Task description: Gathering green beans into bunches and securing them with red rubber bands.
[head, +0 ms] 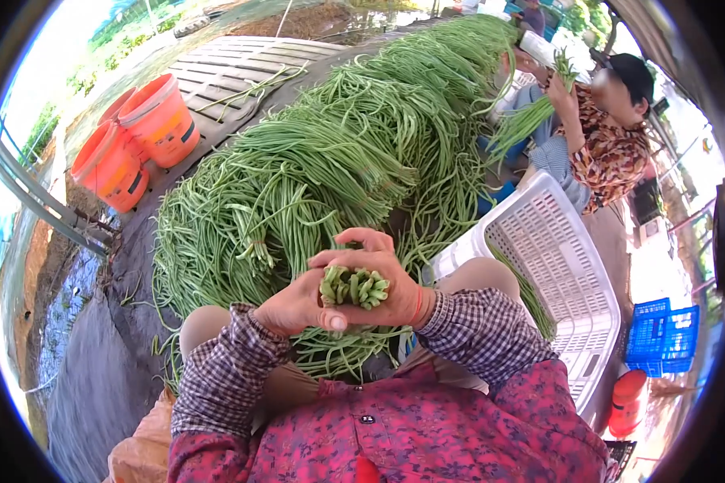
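Both my hands close around one bundle of green yard-long beans (355, 287), its cut-looking stem ends pointing up at me. My left hand (299, 302) wraps the bundle's left side, thumb across the front. Around the right side curls my right hand (380, 275), with a thin red band at its wrist. The lower part of the bundle is hidden beneath my hands. Just beyond them lies a long heap of yard-long beans (314, 175), partly in loose bunches.
A white plastic crate (556, 259) with some beans stands at my right. Orange buckets (160, 121) stand back left. Another person (610, 139) sits at the right, holding beans. Blue crates (661, 338) and a red container (628, 403) are at far right.
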Available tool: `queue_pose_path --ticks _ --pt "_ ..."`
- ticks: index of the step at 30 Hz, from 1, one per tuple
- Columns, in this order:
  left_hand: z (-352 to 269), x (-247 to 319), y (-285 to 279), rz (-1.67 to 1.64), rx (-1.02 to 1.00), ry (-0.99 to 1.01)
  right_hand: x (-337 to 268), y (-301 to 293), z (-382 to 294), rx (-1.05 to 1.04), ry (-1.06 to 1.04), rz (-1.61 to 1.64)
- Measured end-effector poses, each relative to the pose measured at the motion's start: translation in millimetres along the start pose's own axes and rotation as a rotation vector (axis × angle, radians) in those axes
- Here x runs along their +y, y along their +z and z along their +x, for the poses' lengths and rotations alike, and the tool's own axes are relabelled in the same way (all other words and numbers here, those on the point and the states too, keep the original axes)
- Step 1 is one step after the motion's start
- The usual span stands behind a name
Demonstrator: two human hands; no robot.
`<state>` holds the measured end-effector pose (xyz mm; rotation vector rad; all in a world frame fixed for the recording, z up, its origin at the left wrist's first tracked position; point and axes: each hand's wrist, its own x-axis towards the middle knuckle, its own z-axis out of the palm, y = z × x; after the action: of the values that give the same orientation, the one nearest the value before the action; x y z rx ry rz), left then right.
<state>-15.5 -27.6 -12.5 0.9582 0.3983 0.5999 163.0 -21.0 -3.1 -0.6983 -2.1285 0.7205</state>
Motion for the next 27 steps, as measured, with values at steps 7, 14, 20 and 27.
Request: queue_pose_path --ticks 7,14,20,27 --pt "-7.5 3.5 -3.1 -0.269 -0.119 -0.124 -0.5 6.2 -4.8 -0.051 -0.145 0.120" --pt "-9.2 -14.9 -0.4 -0.348 -0.097 -0.088 2.3 5.6 -8.6 -0.130 -0.197 0.209" --pt "-11.9 -4.7 -10.7 0.066 -0.244 -0.210 -5.5 4.2 -12.0 -0.114 -0.110 0.300" --pt "-12.8 -24.4 -18.8 0.131 -0.291 -0.063 -8.1 9.4 -11.2 -0.052 -0.066 0.227"
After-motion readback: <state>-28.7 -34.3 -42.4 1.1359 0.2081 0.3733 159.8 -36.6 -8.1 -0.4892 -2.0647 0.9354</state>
